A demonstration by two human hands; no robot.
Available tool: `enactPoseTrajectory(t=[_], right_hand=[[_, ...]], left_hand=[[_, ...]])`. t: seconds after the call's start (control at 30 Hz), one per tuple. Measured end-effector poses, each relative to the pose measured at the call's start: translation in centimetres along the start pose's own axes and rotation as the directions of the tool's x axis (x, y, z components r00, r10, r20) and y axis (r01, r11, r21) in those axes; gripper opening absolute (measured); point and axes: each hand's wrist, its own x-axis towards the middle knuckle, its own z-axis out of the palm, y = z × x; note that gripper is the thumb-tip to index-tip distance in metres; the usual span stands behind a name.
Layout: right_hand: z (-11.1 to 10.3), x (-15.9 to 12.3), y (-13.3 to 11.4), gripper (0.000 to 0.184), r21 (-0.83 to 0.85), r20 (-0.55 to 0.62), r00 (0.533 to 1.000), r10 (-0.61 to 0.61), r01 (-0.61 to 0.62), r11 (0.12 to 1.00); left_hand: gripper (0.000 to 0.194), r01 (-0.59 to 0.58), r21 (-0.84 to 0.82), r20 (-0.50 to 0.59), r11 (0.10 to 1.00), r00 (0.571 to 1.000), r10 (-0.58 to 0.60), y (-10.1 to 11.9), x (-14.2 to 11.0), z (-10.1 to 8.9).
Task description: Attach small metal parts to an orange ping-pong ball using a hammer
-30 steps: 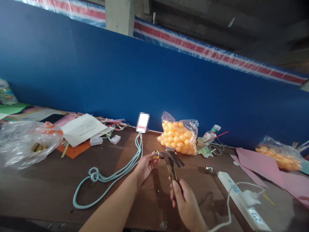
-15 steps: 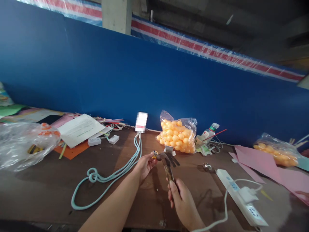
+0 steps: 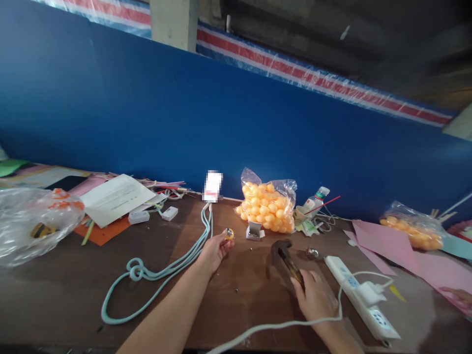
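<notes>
My left hand (image 3: 217, 253) is closed, pinching a small yellow-orange ball with a shiny silvery part (image 3: 229, 234) between thumb and fingers. My right hand (image 3: 316, 297) wraps round the handle of a claw hammer (image 3: 287, 258), its head low over the table to the right of the ball, apart from it; whether it touches the tabletop I cannot tell. Just beyond my left hand stands a small open box (image 3: 254, 231) with dark contents too small to make out. A shiny metallic ball-like piece (image 3: 311, 252) lies right of the hammer head.
Behind the box sits a clear bag of orange balls (image 3: 267, 209). A white power strip (image 3: 359, 295) and its cable (image 3: 273, 325) lie at the right, the cable passing by my right wrist. Blue cord (image 3: 147, 271) loops on the left. Pink paper (image 3: 383, 246) covers the far right.
The hammer has moved right and down, away from the ball, with my right hand still round it. The small box now shows fully. My left hand keeps its pinch on the ball.
</notes>
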Motion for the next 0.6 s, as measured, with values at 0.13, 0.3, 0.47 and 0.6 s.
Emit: enactPoseTrajectory(t=[0.13, 0.3, 0.47, 0.6], right_hand=[[0.6, 0.1, 2.4, 0.02, -0.122, 0.013, 0.999, -0.03, 0.032, 0.992], [1.7, -0.2, 3.0, 0.02, -0.156, 0.027, 0.999, -0.045, 0.048, 0.986], [1.8, -0.2, 2.8, 0.021, -0.131, 0.054, 0.998, -0.032, 0.039, 0.991], [0.4, 0.5, 2.3, 0.02, -0.074, 0.01, 1.0, 0.022, -0.022, 0.997]], left_hand=[[0.013, -0.001, -0.006, 0.014, 1.0, 1.0, 0.001, 0.0, 0.2, -0.2], [0.015, -0.005, 0.016, 0.012, 1.0, 1.0, 0.005, -0.1, 0.3, -0.4], [0.014, -0.01, 0.027, 0.027, 1.0, 1.0, 0.01, -0.2, 0.4, -0.5], [0.014, -0.032, 0.023, 0.092, 0.999, 0.995, 0.03, -0.4, 0.4, -0.7]])
